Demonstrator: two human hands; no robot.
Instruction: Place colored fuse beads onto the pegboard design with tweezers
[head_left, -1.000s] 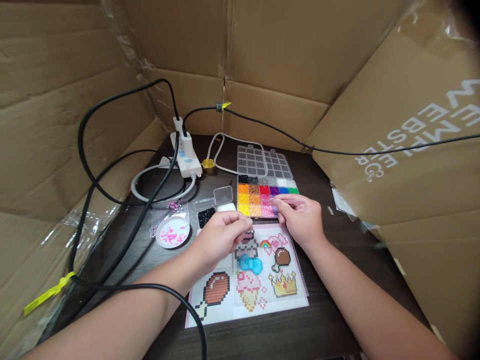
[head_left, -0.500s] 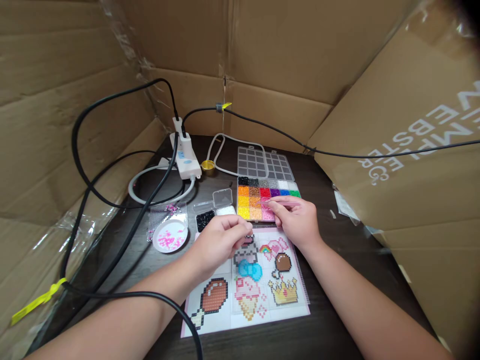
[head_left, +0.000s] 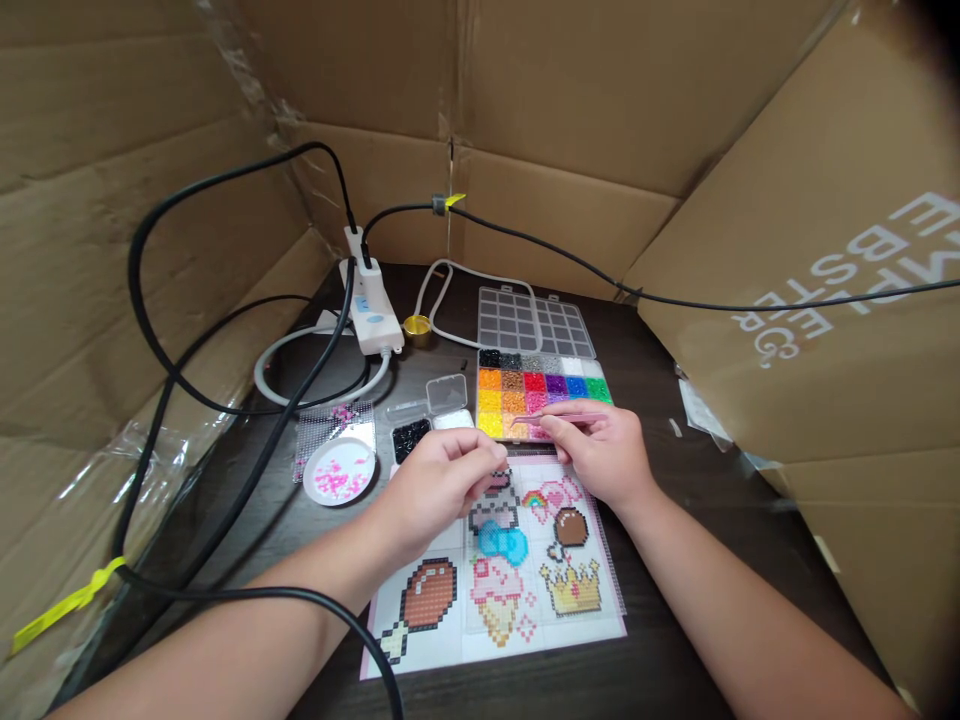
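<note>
Pink tweezers [head_left: 581,417] with a bent tip are pinched in my right hand [head_left: 607,450]. Their tip is over the lower compartments of the open bead box [head_left: 491,400], near the pale orange and pink beads. My left hand [head_left: 446,480] hovers above the pattern sheet [head_left: 420,655], thumb and fingers pressed together; whatever is between them is hidden. Printed on the sheet are pixel pictures such as a drumstick [head_left: 429,595], an ice cream cone [head_left: 496,600] and a crown [head_left: 571,588]. A clear pegboard [head_left: 615,590] lies over its right part.
Left of the sheet are a white dish [head_left: 315,490] of pink beads, a pegboard [head_left: 360,418] and small boxes of black beads [head_left: 411,438] and white beads [head_left: 452,421]. Behind stand a power strip [head_left: 375,315] and a gold cup [head_left: 417,328]. A black cable [head_left: 300,593] crosses my left forearm.
My right hand has shifted slightly right and down, and the tweezers' tip sits lower over the bead box. My left hand keeps its place. The view has tilted a little.
</note>
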